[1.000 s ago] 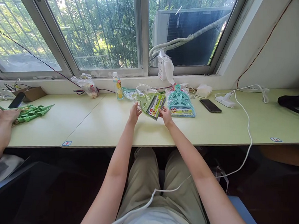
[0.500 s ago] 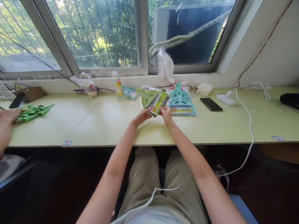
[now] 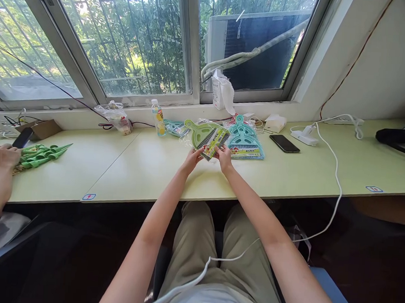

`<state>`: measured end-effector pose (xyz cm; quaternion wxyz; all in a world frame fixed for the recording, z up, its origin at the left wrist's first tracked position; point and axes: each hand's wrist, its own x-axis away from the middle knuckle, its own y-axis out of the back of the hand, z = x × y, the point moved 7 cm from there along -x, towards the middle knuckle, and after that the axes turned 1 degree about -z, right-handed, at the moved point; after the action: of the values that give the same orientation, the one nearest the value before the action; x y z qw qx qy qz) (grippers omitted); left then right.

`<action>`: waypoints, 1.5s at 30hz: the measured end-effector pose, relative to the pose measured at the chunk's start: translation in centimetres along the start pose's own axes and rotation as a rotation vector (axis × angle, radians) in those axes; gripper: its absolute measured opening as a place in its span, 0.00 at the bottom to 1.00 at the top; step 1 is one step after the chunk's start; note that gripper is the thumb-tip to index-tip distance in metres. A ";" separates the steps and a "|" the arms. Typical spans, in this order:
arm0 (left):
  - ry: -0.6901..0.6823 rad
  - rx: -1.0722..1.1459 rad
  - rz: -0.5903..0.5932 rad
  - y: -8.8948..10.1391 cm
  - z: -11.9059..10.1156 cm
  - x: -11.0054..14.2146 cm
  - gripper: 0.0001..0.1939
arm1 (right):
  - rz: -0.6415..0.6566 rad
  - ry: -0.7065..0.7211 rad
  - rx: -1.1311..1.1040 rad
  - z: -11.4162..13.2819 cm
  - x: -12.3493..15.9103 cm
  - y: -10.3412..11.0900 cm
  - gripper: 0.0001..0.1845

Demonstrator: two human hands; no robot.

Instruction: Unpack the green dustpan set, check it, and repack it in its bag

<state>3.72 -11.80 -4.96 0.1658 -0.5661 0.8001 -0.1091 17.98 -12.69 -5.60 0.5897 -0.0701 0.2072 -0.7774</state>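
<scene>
Along a pale green table [image 3: 143, 166] below a metal-framed window [image 3: 143, 44], you hold a green dustpan-and-brush set [image 3: 199, 132].
Your left hand [image 3: 192, 160] and right hand [image 3: 224, 157] both pinch its near, labelled end, over the table's middle; thin clear film [image 3: 186, 139] crinkles at its left. Just right of it lies a teal set [image 3: 245, 136] in shiny plastic, then a flat black phone [image 3: 284, 143], a white power strip [image 3: 304, 137] and a white cable [image 3: 337, 176] drooping over the near edge. On the far side, to the left, stand a clear bottle [image 3: 159, 117] and a crumpled plastic bag [image 3: 116, 115]. At far left, another person's hand [image 3: 4, 157] is beside smooth, pointed green pieces [image 3: 46, 155].
</scene>
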 end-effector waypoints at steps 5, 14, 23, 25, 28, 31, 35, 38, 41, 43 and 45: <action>0.069 -0.030 0.043 -0.9 1.5 0.1 0.18 | -0.042 0.020 0.010 -0.2 -0.1 0.3 0.09; -0.017 -0.085 -0.067 0.0 1.0 0.0 0.18 | 0.039 -0.091 -0.067 -1.0 0.1 -0.8 0.08; -0.003 -0.138 -0.017 -0.2 0.9 0.1 0.21 | 0.018 -0.101 -0.031 -0.8 -0.1 -0.5 0.09; 0.010 -0.137 -0.018 -0.1 1.0 0.0 0.21 | 0.017 -0.089 -0.028 -0.9 -0.2 -0.4 0.10; 0.041 -0.156 -0.020 0.0 1.1 0.0 0.20 | 0.010 -0.094 -0.035 -1.2 -0.4 -0.2 0.10; 0.076 -0.182 -0.016 0.0 1.2 0.1 0.18 | 0.006 -0.108 -0.033 -1.3 -0.3 -0.3 0.09; 0.074 -0.169 -0.017 -0.1 1.2 0.1 0.19 | 0.008 -0.147 -0.032 -1.5 -0.3 -0.4 0.09; 0.067 -0.143 -0.052 0.2 1.1 0.0 0.21 | -0.003 -0.159 -0.028 -1.6 -0.4 -0.3 0.07; 0.067 -0.143 -0.058 0.4 1.0 0.0 0.23 | -0.032 -0.150 0.012 -1.3 -0.7 0.2 0.04; 0.068 -0.146 -0.050 0.4 0.8 -0.1 0.25 | -0.076 -0.130 0.070 -1.0 -0.8 0.9 0.07; 0.071 -0.129 -0.067 0.9 0.3 -0.3 0.25 | -0.125 -0.071 0.161 -0.4 -0.9 1.6 0.14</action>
<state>3.12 -11.22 -5.54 0.0969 -0.5980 0.7913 -0.0827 19.56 -12.12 -6.48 0.5508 -0.0627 0.1185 -0.8238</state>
